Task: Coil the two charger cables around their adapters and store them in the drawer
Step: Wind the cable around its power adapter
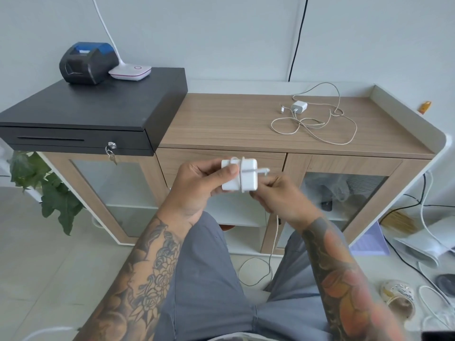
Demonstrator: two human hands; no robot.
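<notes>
My left hand (197, 183) grips a large white square adapter (242, 178) in front of the cabinet. A turn of its white cable crosses the adapter's face. My right hand (278, 195) pinches that cable (270, 252) just right of the adapter, and the rest hangs down to a loop on the floor. A second, smaller white adapter (298, 107) lies on the wooden cabinet top (221, 121) with its pale cable (320, 126) spread loose around it. The wooden drawer front (273, 159) under the top is closed, partly hidden by my hands.
A black cash drawer (93, 114) with a key sits on the cabinet's left, bearing a receipt printer (86, 62) and a white lamp base (130, 73). A plant (49, 188) stands at left. Cables, papers and a cup (398, 299) lie on the floor at right.
</notes>
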